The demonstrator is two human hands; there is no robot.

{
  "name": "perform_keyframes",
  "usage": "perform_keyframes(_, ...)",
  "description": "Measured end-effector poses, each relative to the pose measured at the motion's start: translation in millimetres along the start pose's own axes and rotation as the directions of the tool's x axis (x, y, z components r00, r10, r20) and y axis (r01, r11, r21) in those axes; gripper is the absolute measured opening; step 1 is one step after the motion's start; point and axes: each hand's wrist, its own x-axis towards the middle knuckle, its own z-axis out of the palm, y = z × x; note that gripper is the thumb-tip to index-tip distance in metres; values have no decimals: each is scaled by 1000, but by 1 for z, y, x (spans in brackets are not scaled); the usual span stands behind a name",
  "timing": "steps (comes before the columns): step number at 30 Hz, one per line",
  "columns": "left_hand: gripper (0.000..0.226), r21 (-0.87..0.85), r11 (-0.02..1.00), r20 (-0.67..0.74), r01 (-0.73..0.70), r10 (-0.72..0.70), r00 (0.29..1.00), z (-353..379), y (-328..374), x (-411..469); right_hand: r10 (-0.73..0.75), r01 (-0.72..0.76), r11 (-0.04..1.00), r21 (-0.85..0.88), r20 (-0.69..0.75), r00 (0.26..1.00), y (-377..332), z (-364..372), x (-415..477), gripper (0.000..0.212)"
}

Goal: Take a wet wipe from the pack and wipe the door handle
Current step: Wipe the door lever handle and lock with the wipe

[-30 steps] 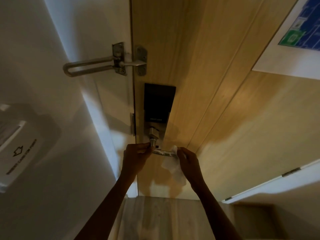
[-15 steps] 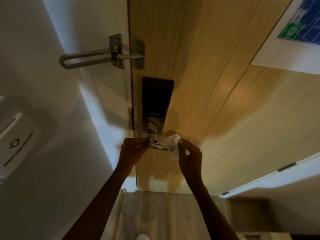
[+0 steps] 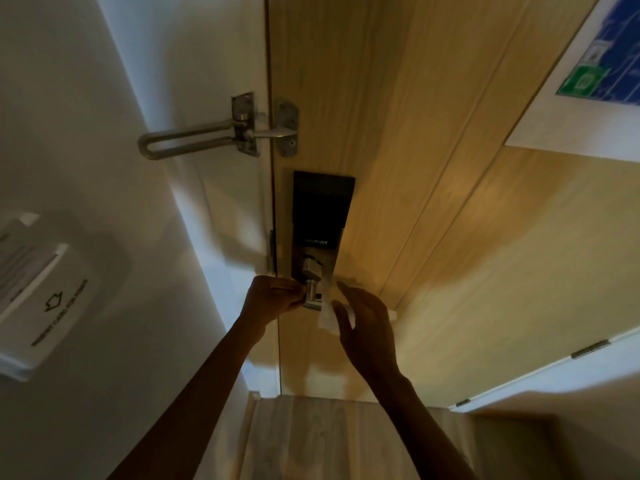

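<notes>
the white wet wipe (image 3: 327, 320) lies over the outer part of the door handle (image 3: 312, 295), under the black lock (image 3: 323, 202) on the wooden door (image 3: 433, 168). the right hand (image 3: 367, 323) curls its fingers on the wipe; the left hand (image 3: 273, 296) pinches the handle's inner end.

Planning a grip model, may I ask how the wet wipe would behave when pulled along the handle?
Probably floppy: the wet wipe hangs crumpled at the door handle. Likely light, as the right hand holds it in its fingers.
</notes>
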Motion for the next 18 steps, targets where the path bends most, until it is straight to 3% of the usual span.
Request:
perform_keyframes(6,16,-46,999,22,20,-19,1000,0,5,0,-161,210,925,-317,174,972,1,11,4,21)
perform_keyframes(14,15,-32,999,38,1,0,999,1,2,1,-287,387,876,-286,335,897,22,-2,17,20)
perform_keyframes(18,19,-34,999,55,-4,5,998,1,1,4,-225,341,914,-217,429,875,43,-30,22,20)
